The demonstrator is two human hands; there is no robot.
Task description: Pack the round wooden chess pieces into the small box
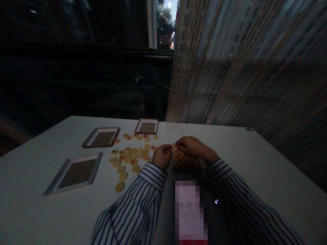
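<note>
Box (pixel 187 168) of round pieces (pixel 182 158) on white table (pixel 245 156)
Left hand (pixel 162 157) fingers curled at box's left edge, pinch unclear; right hand (pixel 194 148) over box, fingers together, can't tell if gripping one; loose pieces (pixel 133 156) scattered left

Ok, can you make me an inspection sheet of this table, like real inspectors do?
Surface: white table.
Job's things: round pieces scattered, some with red marks; box packed with more.
Clutter: two brown-rimmed trays, one pale tray, dark object with a blurred-out pink panel.
Hands: left hand at the box's left edge, touching unclear; right hand over its pieces.
Cables: nothing seen.
Surroundings: string curtain, trees outside, otherwise mostly dark.
</note>
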